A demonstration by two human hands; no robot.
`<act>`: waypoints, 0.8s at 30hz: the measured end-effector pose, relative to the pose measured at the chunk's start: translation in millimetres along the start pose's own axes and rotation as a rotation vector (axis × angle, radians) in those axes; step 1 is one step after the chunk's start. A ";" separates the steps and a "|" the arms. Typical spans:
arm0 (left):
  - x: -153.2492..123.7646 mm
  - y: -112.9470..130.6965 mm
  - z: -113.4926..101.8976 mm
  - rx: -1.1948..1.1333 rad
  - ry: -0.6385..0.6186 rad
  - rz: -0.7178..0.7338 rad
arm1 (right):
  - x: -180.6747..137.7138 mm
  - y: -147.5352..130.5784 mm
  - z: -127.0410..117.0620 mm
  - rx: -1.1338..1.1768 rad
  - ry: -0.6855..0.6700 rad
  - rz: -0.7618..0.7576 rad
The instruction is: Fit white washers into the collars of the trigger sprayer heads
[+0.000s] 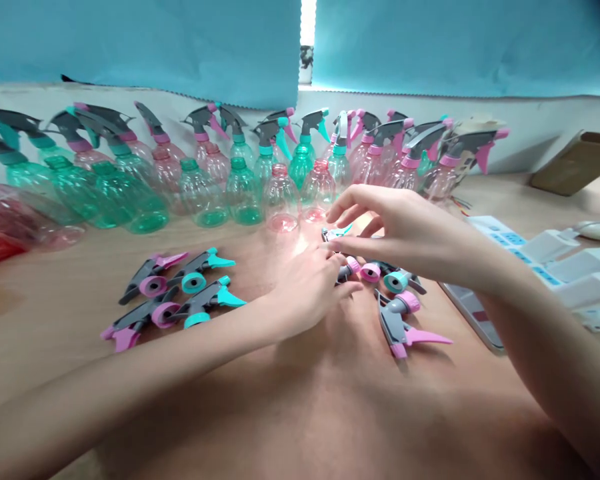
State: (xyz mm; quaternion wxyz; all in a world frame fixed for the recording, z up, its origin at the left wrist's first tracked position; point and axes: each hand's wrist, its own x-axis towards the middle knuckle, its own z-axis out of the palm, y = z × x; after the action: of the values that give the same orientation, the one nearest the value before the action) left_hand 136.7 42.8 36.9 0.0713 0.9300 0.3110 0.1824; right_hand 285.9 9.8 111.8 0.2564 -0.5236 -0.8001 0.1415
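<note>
My left hand [314, 285] rests on the wooden table [305, 413] with its fingers curled round a grey spray head with a pink collar [349, 268]. My right hand [397, 230] hovers just above it, fingers bent, pinching a small grey and teal trigger piece [336, 233]. Under the right hand lie more loose spray heads, one with a teal collar [397, 281] and one grey and pink [405, 323].
Several spray heads [180, 293] lie in a group at the left. Rows of green and pink bottles [240, 180], some capped, stand along the back wall. White boxes and a tray [545, 267] lie at the right, a cardboard box [577, 163] behind them.
</note>
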 end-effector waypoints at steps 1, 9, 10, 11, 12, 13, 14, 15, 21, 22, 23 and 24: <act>10.0 2.2 6.8 0.006 0.019 -0.009 | 0.2 1.0 -0.3 -0.019 -0.010 -0.002; 26.9 4.2 27.5 0.027 -0.007 -0.007 | -0.1 7.8 -4.0 -0.089 -0.073 -0.016; 19.8 2.9 25.5 0.023 -0.013 -0.009 | -0.1 8.2 -4.3 -0.096 -0.081 -0.006; 11.2 1.4 22.6 0.018 -0.018 -0.010 | 0.1 8.5 -4.4 -0.102 -0.092 0.005; 1.4 -0.2 19.2 0.012 -0.022 -0.009 | 0.3 8.6 -4.2 -0.106 -0.103 0.012; -9.2 -1.9 15.5 0.003 -0.021 -0.003 | 0.7 8.5 -3.8 -0.107 -0.119 0.008; -20.1 -3.7 11.7 -0.009 -0.021 0.006 | 1.1 8.1 -3.1 -0.108 -0.136 -0.007; -31.2 -5.8 8.0 -0.028 -0.004 0.016 | 1.4 7.5 -2.1 -0.109 -0.158 -0.030; -84.6 -19.2 -8.5 -0.170 0.246 0.081 | 0.0 1.3 7.7 -0.190 -0.302 -0.060; -90.3 -21.0 -9.7 -0.178 0.272 0.074 | -1.0 0.0 10.0 -0.191 -0.319 -0.051; -95.0 -22.5 -10.1 -0.190 0.298 0.063 | -2.0 -1.5 12.5 -0.185 -0.337 -0.047; -98.9 -23.7 -9.8 -0.212 0.325 0.047 | -3.1 -3.3 14.9 -0.173 -0.351 -0.053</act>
State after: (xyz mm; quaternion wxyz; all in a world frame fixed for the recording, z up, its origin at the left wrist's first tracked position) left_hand 46.6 2.1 10.9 0.1136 0.8825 0.2758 0.3636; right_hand 276.0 6.2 100.2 0.0703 -0.4898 -0.8551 0.1545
